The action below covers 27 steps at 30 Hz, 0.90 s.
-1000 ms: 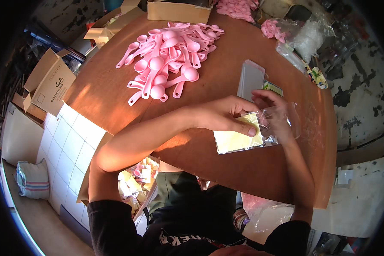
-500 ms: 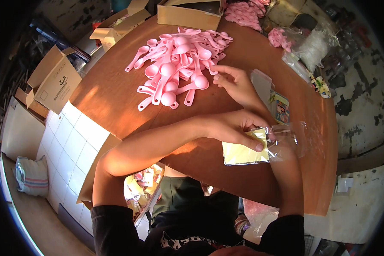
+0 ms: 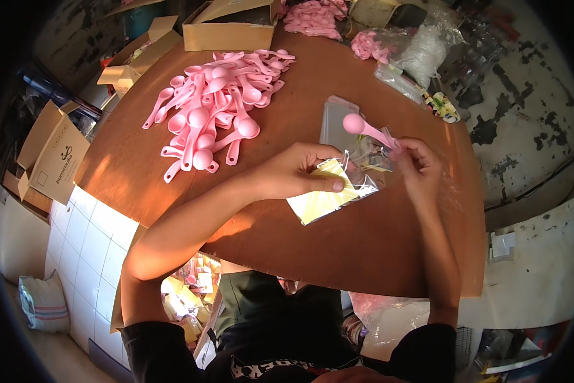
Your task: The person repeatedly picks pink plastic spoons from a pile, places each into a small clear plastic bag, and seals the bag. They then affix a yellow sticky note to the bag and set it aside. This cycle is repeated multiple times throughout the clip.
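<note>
Pink spoon (image 3: 366, 129) | we pinch its handle, right hand (image 3: 422, 169) curled | left hand (image 3: 300, 173), angled rightward, grips our yellow-card packet (image 3: 317, 200)

Your light came in warm from the left, laying bright patches along that side of the table (image 3: 338, 255) and nearly bleaching the floor tiles (image 3: 76, 255). Glints broke up the clear sleeve (image 3: 367, 185), and the yellow card (image 3: 319, 198) looked pale with glare. You had the spoons (image 3: 197, 118) evenly lit and fairly crisp, while your shirt (image 3: 287, 351) sank into near-black. Clutter (image 3: 491, 41) at upper right was dim and soft. Your fisheye lens bowed the table's edges, and darkness ringed the view.
</note>
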Available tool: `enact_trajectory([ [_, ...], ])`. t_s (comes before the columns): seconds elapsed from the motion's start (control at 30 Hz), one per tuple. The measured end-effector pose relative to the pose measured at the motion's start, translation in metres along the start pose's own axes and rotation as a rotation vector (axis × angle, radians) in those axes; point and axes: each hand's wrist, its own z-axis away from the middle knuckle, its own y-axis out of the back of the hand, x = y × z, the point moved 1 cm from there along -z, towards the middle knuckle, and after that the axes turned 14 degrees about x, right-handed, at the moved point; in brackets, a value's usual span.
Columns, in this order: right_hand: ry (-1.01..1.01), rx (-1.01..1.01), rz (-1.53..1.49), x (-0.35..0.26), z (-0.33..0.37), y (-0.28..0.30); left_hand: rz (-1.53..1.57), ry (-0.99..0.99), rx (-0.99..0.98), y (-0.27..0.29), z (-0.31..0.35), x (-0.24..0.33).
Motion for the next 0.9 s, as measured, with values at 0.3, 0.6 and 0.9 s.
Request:
enact_trajectory([
  [0.3, -0.123, 0.195, -0.388, -0.042, -0.033, 0.072, -0.208, 0.079, 0.143, 0.002, -0.003, -0.012],
  [0.6, -0.646, -0.382, -0.558, -0.018, 0.005, 0.025, -0.235, 0.096, 0.109, -0.004, -0.001, -0.011],
  [0.9, -0.626, -0.389, -0.458, -0.040, 0.019, 0.012, -0.213, 0.061, 0.174, -0.009, 0.000, -0.017],
])
